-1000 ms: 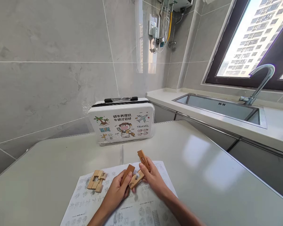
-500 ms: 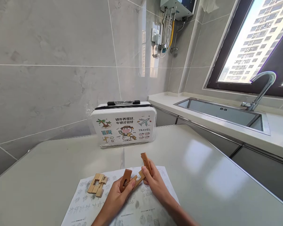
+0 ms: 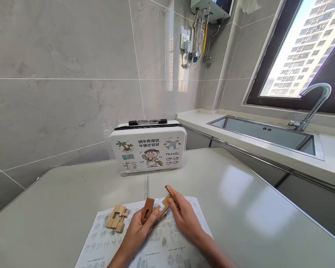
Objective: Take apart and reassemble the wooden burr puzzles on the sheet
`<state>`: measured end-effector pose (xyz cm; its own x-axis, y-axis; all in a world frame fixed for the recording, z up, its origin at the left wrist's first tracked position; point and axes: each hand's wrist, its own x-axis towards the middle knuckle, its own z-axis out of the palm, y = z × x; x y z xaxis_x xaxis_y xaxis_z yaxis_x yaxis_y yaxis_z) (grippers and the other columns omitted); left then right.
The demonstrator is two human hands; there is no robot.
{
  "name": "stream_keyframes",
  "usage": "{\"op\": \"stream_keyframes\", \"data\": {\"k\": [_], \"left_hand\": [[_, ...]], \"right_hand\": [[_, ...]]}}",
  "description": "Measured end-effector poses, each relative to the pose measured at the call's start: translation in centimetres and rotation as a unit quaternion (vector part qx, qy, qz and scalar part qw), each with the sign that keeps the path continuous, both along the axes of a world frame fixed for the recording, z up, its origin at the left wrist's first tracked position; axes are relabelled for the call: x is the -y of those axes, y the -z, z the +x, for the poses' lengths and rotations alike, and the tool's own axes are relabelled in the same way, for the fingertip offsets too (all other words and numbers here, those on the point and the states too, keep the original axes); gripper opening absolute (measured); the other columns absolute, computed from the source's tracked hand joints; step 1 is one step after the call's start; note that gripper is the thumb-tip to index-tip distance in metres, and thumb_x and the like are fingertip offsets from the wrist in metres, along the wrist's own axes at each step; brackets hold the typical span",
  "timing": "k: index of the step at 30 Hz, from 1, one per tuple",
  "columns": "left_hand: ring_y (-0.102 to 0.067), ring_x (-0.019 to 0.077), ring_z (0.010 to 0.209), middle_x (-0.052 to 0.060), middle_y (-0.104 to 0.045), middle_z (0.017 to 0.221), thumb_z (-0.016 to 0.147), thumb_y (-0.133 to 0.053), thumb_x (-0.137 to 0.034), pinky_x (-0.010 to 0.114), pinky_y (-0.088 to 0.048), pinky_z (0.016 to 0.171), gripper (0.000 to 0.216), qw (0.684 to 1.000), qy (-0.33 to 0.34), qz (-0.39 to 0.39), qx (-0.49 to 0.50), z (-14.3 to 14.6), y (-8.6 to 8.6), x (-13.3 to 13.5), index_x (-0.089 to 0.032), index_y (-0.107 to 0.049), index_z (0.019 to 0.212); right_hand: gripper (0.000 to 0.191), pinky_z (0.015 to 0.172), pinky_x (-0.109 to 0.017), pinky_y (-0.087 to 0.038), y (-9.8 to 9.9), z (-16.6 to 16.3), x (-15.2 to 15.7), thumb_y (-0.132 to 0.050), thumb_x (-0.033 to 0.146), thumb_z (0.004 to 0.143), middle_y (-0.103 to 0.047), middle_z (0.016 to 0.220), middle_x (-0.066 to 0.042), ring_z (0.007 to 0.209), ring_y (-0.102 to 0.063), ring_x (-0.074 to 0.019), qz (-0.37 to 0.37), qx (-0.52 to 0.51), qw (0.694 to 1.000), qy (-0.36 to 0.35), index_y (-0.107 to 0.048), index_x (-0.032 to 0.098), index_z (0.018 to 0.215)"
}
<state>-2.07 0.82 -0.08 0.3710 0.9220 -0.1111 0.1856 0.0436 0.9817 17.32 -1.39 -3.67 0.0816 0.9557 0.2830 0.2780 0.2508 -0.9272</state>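
Observation:
My left hand (image 3: 138, 232) is closed around a notched wooden puzzle piece (image 3: 147, 208) held upright above the printed instruction sheet (image 3: 167, 249). My right hand (image 3: 184, 216) pinches another notched wooden piece (image 3: 167, 199), which slants toward the left one and meets it between my fingers. Several more wooden pieces (image 3: 117, 217) lie locked together on the sheet, to the left of my left hand.
A small white suitcase-shaped case (image 3: 149, 147) with cartoon prints stands at the back of the grey table (image 3: 58, 201). To the right are a steel sink (image 3: 268, 132) and a tap (image 3: 312, 104), below a window. Tiled walls close off the left and back.
The two held pieces have sunk closer to the sheet and tilted flatter. The camera has tipped up slightly. The group of pieces on the sheet has not moved.

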Motion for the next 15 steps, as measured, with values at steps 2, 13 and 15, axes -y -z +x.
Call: {"op": "stream_keyframes", "data": {"k": [2,13,15], "left_hand": [[-0.024,0.0097,0.053,-0.008,-0.031,0.06,0.089,-0.07,-0.066,0.028,-0.017,0.05,0.051,1.0,0.002,-0.006,0.0,0.0,0.0,-0.1,-0.021,-0.051,0.075],[-0.025,0.0079,0.049,-0.009,-0.032,0.058,0.09,-0.07,-0.064,0.025,-0.018,0.046,0.051,0.999,0.026,-0.007,0.02,-0.3,0.7,-0.4,-0.021,-0.048,0.076],[-0.024,0.0078,0.049,-0.009,-0.033,0.059,0.09,-0.07,-0.063,0.025,-0.019,0.046,0.049,0.999,0.022,-0.007,0.024,-0.2,0.6,-0.2,-0.021,-0.05,0.077]], "right_hand": [[0.05,0.124,-0.05,-0.04,0.0,0.1,0.0,-0.042,0.044,0.111,-0.054,0.16,-0.004,0.149,-0.049,-0.0264,0.002,0.024,1.0,-0.004,-0.047,0.032,0.159],[0.051,0.109,-0.046,-0.054,-1.2,0.3,0.2,-0.038,0.049,0.112,-0.069,0.145,-0.007,0.126,-0.069,-0.0276,-0.052,0.017,0.998,-0.037,-0.054,0.029,0.155],[0.05,0.109,-0.045,-0.053,-1.0,0.3,0.2,-0.04,0.047,0.112,-0.066,0.149,-0.007,0.126,-0.069,-0.0274,-0.042,0.011,0.998,-0.034,-0.052,0.029,0.157]]}}
